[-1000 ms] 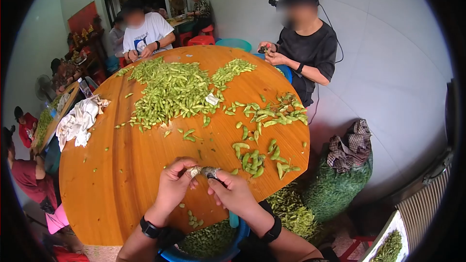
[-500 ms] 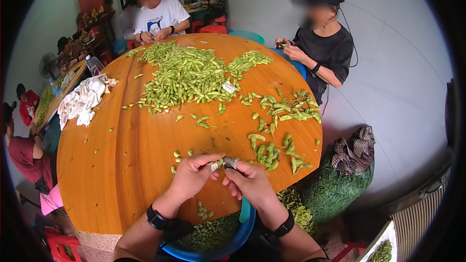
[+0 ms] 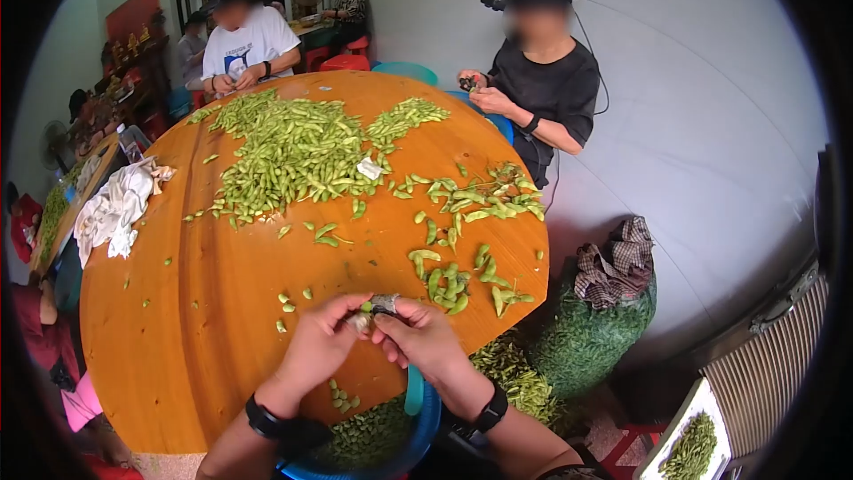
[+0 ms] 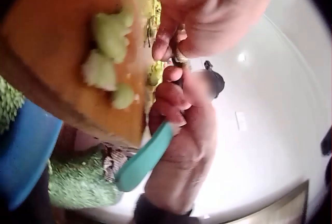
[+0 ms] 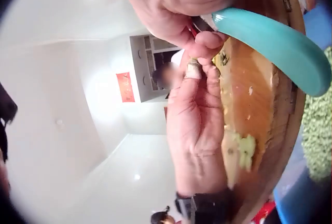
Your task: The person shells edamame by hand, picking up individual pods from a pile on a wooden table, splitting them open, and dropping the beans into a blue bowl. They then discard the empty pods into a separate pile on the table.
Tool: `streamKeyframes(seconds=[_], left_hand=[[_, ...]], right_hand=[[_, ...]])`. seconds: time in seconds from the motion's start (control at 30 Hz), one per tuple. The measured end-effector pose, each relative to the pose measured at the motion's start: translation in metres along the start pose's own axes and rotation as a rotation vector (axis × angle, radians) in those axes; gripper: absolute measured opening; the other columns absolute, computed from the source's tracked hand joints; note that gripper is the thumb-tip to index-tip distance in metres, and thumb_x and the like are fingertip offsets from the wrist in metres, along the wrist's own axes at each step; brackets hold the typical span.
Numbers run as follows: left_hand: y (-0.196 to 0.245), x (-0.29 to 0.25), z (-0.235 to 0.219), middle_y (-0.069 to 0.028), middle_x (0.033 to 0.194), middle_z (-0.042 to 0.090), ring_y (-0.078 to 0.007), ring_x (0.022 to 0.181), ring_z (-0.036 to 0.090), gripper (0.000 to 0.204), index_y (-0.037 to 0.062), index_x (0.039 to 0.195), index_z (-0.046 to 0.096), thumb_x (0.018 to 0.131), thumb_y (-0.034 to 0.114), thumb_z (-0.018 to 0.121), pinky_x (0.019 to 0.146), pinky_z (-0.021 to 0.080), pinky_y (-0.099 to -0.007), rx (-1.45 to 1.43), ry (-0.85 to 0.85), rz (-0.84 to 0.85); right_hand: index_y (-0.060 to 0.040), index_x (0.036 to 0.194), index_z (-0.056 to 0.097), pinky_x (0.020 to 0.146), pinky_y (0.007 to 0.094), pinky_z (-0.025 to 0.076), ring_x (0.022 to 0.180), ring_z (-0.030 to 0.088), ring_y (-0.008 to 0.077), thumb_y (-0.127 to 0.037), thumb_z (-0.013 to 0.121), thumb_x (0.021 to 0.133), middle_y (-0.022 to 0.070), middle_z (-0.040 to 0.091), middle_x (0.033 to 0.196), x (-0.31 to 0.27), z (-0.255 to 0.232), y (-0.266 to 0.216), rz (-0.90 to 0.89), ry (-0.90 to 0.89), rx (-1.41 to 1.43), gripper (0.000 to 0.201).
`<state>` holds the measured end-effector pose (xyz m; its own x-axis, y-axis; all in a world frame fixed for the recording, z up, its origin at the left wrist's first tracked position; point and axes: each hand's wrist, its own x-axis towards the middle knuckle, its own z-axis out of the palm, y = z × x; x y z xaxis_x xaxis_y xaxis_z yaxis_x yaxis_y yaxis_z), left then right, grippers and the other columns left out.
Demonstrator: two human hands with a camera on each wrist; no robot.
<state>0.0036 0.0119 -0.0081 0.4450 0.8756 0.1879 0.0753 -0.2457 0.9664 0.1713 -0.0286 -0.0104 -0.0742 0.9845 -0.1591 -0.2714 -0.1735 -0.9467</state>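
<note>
1. Two hands meet over the table [image 3: 213,329]: the left hand [image 3: 315,348] pinches a small green piece [image 3: 366,307], probably a pod, between thumb and fingers, leaving almost no gap.
2. The right hand [image 3: 423,335] has its fingers curled round a teal-handled tool [image 3: 414,389]; its thumb and forefinger come right up to the piece, but whether they touch it I cannot tell.
3. The piece lies at the left fingertips, just left of the right thumb, so both hands are close and the left has it. Fingers cover most of it; its long axis cannot be read.
4. The teal handle slants down from the right palm over the side of the blue basin [image 3: 432,422], which sits below the hands.
5. Shelled beans [image 3: 340,397] lie by the table edge under the left wrist; loose pods [image 3: 444,289] lie beyond the right hand, the big pod heap [image 3: 293,156] farther off.
6. The fingers themselves are the main obstruction.
</note>
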Motion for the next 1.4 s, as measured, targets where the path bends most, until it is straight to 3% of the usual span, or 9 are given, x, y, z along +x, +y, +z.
streamKeyframes(seconds=[0.03,0.3,0.7,0.8,0.87,1.0,1.07,1.1,1.4], left_hand=[[0.015,-0.002,0.002,-0.0145,0.099,0.065,-0.0288,0.083,0.066,0.037,0.0009,0.122,0.058,0.085,-0.002,0.060,0.073,0.054,-0.0327,0.446,-0.012,0.158],[0.021,-0.006,0.000,-0.0203,0.099,0.063,-0.0385,0.083,0.064,0.044,0.0021,0.125,0.056,0.081,-0.004,0.058,0.072,0.053,-0.0416,0.697,-0.017,0.303],[0.017,-0.001,-0.006,-0.0167,0.097,0.060,-0.0313,0.084,0.062,0.042,0.0013,0.126,0.055,0.086,-0.008,0.049,0.073,0.051,-0.0344,0.380,-0.072,0.277],[0.012,-0.002,-0.003,-0.0129,0.095,0.060,-0.0252,0.083,0.061,0.042,0.0031,0.127,0.056,0.088,-0.008,0.046,0.074,0.050,-0.0319,0.180,-0.092,0.198],[0.010,-0.003,-0.004,-0.0107,0.094,0.060,-0.0210,0.083,0.060,0.043,0.0043,0.130,0.055,0.090,-0.008,0.046,0.075,0.049,-0.0299,-0.193,-0.131,-0.102],[0.006,0.000,-0.004,-0.0127,0.097,0.061,-0.0245,0.084,0.061,0.048,0.0053,0.135,0.051,0.088,-0.007,0.048,0.077,0.049,-0.0295,-0.232,-0.124,-0.165],[0.013,-0.003,0.001,-0.0161,0.100,0.062,-0.0313,0.087,0.063,0.052,0.0050,0.138,0.048,0.087,-0.006,0.051,0.079,0.051,-0.0321,0.379,-0.045,0.268],[0.019,-0.005,0.003,-0.0191,0.100,0.062,-0.0376,0.091,0.063,0.056,0.0060,0.139,0.045,0.085,-0.006,0.052,0.079,0.052,-0.0371,0.466,-0.048,0.215],[0.018,-0.005,-0.005,-0.0201,0.104,0.063,-0.0383,0.091,0.064,0.050,0.0037,0.133,0.050,0.084,-0.007,0.052,0.079,0.053,-0.0409,0.498,-0.112,0.288]], right_hand=[[-0.0062,0.098,0.065,0.039,0.0185,0.038,0.050,0.054,0.0049,-0.011,0.055,0.095,-0.0006,0.063,0.075,-0.002,0.001,0.000,-0.029,0.027,-0.080,0.011],[-0.0054,0.101,0.065,0.040,0.0180,0.040,0.056,0.059,0.0060,-0.012,0.057,0.095,0.0003,0.065,0.080,-0.009,0.005,-0.005,-0.010,0.003,0.011,0.012],[-0.0038,0.104,0.065,0.042,0.0176,0.039,0.057,0.063,0.0089,-0.014,0.060,0.094,0.0062,0.070,0.086,-0.017,0.004,-0.017,0.080,-0.024,0.102,0.015],[-0.0040,0.103,0.066,0.041,0.0176,0.038,0.057,0.063,0.0091,-0.014,0.060,0.094,0.0063,0.070,0.085,-0.015,0.001,-0.016,0.061,-0.024,0.094,0.015],[-0.0040,0.103,0.066,0.041,0.0176,0.038,0.057,0.062,0.0091,-0.014,0.060,0.094,0.0064,0.070,0.085,-0.014,0.001,-0.015,0.060,-0.028,0.084,0.015],[-0.0042,0.105,0.066,0.042,0.0161,0.039,0.055,0.060,0.0049,-0.013,0.058,0.096,0.0022,0.069,0.083,-0.013,0.004,-0.012,0.014,0.012,0.020,0.015],[-0.0040,0.103,0.066,0.042,0.0165,0.039,0.055,0.059,0.0047,-0.012,0.059,0.095,0.0018,0.069,0.082,-0.013,0.007,-0.011,-0.052,0.046,-0.041,0.014],[-0.0038,0.102,0.066,0.042,0.0169,0.039,0.054,0.059,0.0046,-0.012,0.059,0.094,0.0015,0.069,0.082,-0.014,0.009,-0.010,-0.066,0.055,-0.090,0.013],[-0.0048,0.105,0.065,0.042,0.0176,0.039,0.054,0.058,0.0051,-0.012,0.060,0.094,0.0031,0.069,0.083,-0.017,0.002,-0.010,0.073,0.012,0.044,0.015]])
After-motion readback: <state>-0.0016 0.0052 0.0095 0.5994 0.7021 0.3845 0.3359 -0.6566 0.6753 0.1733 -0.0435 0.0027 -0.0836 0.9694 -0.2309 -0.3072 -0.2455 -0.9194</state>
